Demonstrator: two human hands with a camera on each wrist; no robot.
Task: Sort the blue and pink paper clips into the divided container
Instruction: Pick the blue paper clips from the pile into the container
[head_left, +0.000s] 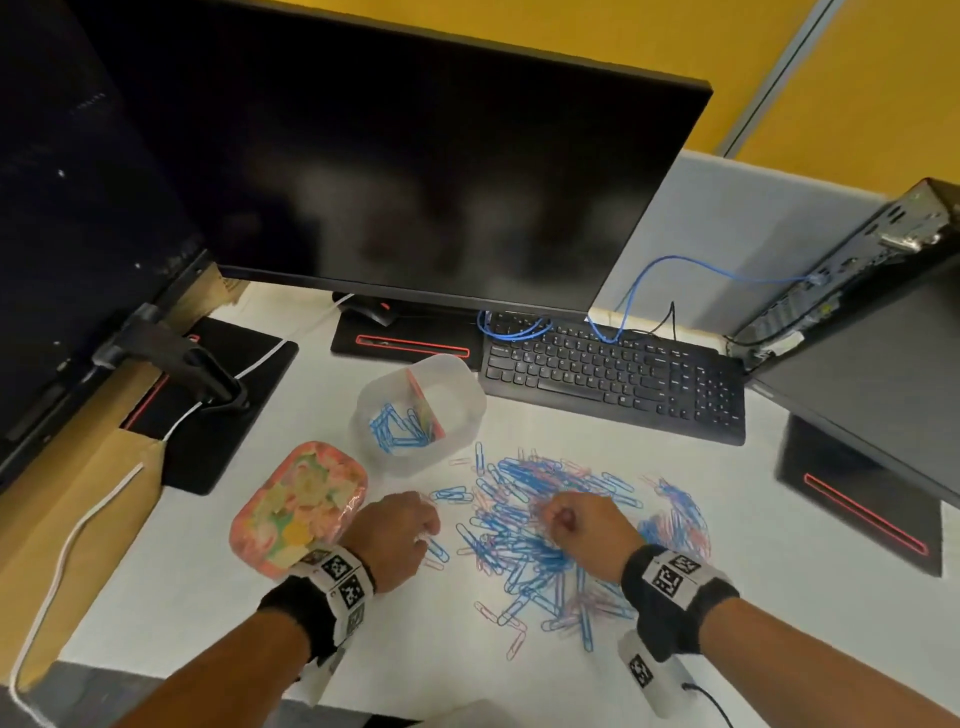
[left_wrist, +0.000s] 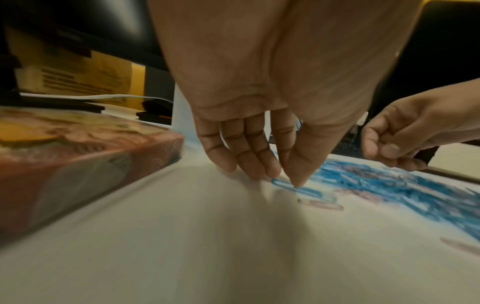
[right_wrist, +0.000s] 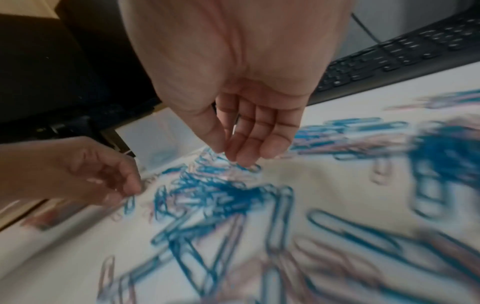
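A clear divided container (head_left: 457, 384) stands behind the pile, with blue clips (head_left: 395, 428) in its left compartment. A loose pile of blue and pink paper clips (head_left: 519, 493) covers the white table. My left hand (head_left: 423, 530) is at the pile's left edge, where its thumb and fingertips (left_wrist: 298, 181) pinch one end of a blue clip (left_wrist: 309, 190) lying flat. My right hand (head_left: 558, 519) hovers over the middle of the pile. Its fingers (right_wrist: 241, 158) are curled down onto blue clips (right_wrist: 253, 167) and the thumb lies against the index finger. Whether it holds a clip is hidden.
A floral pink lid (head_left: 298, 506) lies just left of my left hand. A black keyboard (head_left: 613, 374) sits behind the pile and a monitor (head_left: 415, 182) above it. A black computer case (head_left: 883, 338) stands at the right, a second screen (head_left: 78, 234) at the left.
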